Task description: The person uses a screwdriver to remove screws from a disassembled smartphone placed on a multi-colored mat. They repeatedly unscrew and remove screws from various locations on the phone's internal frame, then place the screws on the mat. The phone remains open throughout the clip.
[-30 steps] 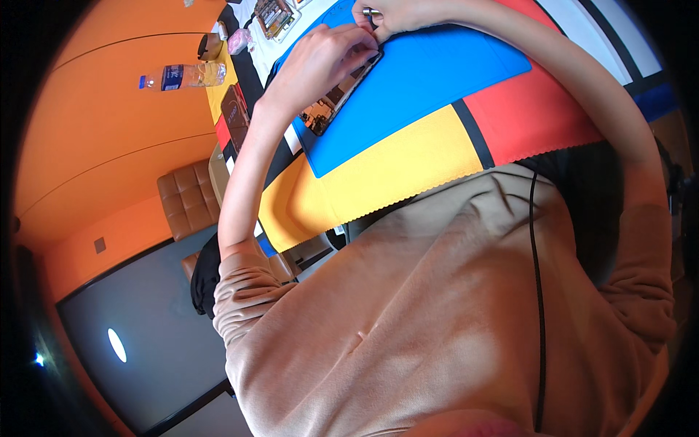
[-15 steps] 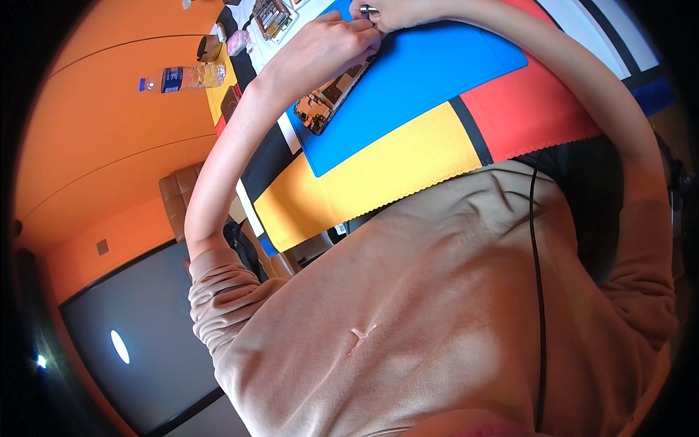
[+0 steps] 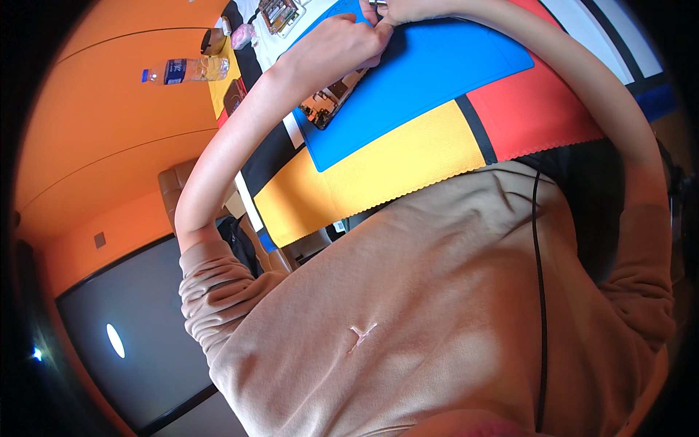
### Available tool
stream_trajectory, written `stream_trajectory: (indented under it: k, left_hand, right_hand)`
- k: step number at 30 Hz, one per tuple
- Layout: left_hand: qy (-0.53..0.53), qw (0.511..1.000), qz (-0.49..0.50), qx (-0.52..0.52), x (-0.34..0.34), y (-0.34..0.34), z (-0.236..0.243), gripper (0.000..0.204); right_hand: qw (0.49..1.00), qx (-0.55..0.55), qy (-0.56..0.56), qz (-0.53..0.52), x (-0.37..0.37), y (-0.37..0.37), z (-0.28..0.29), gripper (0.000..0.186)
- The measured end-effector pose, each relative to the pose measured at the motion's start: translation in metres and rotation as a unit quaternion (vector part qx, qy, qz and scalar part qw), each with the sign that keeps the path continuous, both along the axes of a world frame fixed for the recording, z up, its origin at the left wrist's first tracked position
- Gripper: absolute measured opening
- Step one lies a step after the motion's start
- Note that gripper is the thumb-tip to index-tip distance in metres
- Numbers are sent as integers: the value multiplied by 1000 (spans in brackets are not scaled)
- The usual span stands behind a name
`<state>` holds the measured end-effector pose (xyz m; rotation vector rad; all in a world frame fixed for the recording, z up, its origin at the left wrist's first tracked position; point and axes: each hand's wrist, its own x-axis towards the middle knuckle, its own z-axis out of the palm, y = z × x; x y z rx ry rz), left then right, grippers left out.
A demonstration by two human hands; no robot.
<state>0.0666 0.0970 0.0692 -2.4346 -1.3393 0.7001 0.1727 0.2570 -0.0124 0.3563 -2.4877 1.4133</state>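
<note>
An opened phone (image 3: 328,104) with its circuit parts bare lies slantwise on the blue mat (image 3: 429,80). My left hand (image 3: 353,45) is over the phone's far end, fingers curled and closed; what they grip, if anything, is hidden. Beside it, at the upper edge of the picture, my right hand (image 3: 415,10) pinches a slim silver tool (image 3: 378,3), mostly cut off by the frame, so its kind does not show. The two hands touch or nearly touch.
Another opened device (image 3: 279,14) lies beyond my left wrist. A water bottle (image 3: 186,71), a brown cup-like thing (image 3: 213,41) and a pink bundle (image 3: 242,35) are at the far left. Under the mat is a yellow, red and black cloth (image 3: 393,149).
My left hand has shifted slightly right and down, and covers more of the phone. The right hand and its tool sit a little higher in view. The whole view has shifted slightly.
</note>
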Motion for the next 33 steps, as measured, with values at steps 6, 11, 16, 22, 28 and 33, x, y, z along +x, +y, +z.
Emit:
stream_trajectory:
  k: [6,11,16,22,28,33]
  left_hand:
    - [-57,998,26,-27,-3,-3,3,16]
    - [-151,987,23,-41,-13,-3,3,15]
    - [-272,954,86,-94,-27,1,-3,18]
    - [-305,944,117,-55,-47,19,7,21]
    - [-333,904,269,-12,-77,63,-5,31]
    - [-405,900,156,-27,-89,86,-26,26]
  right_hand:
    - [1000,0,8,-25,0,2,-5,19]
    - [999,-6,13,-42,0,4,-8,20]
    - [997,-7,10,-70,-7,6,-12,24]
    - [988,-99,23,-118,-13,23,-18,18]
    - [924,-210,60,-315,-12,54,-22,16]
    - [884,-233,47,-402,-15,70,-27,17]
